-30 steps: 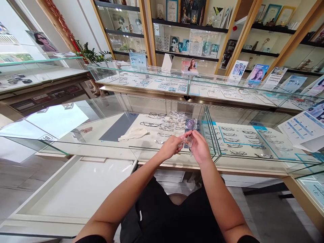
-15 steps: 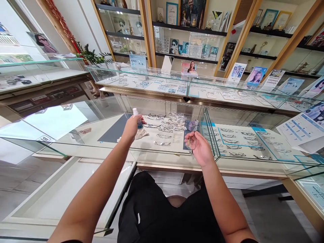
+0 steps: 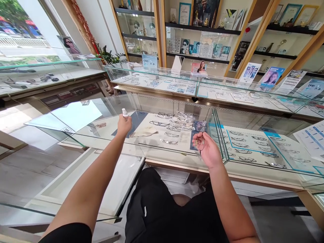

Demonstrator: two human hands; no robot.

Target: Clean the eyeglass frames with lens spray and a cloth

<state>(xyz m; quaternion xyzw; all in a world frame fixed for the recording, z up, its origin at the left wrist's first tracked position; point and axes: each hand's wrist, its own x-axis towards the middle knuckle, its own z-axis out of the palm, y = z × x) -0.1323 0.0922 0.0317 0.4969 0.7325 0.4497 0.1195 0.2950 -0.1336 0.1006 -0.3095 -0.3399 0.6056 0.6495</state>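
Note:
My left hand (image 3: 124, 125) is closed around a small spray bottle; its white top (image 3: 125, 112) sticks up above the fingers. To the right of that hand a crumpled beige cloth (image 3: 143, 132) lies on the glass counter. My right hand (image 3: 210, 152) pinches a pair of thin-rimmed eyeglasses (image 3: 201, 126) at one side, with the lenses one above the other. The fingers partly cover the lower lens. Several eyeglass frames (image 3: 170, 127) show around the middle of the counter, between my two hands.
The glass display counter (image 3: 162, 153) runs across in front of me, with rows of eyeglasses (image 3: 244, 151) at the right. A white tray-like drawer (image 3: 76, 180) stands out at the lower left. Another showcase (image 3: 162, 84) and shelves are behind; a calendar (image 3: 310, 140) stands at far right.
My left hand has moved left with the spray bottle, away from the cloth, which now shows more fully. The view has swung left. My right hand still holds the eyeglasses over the counter.

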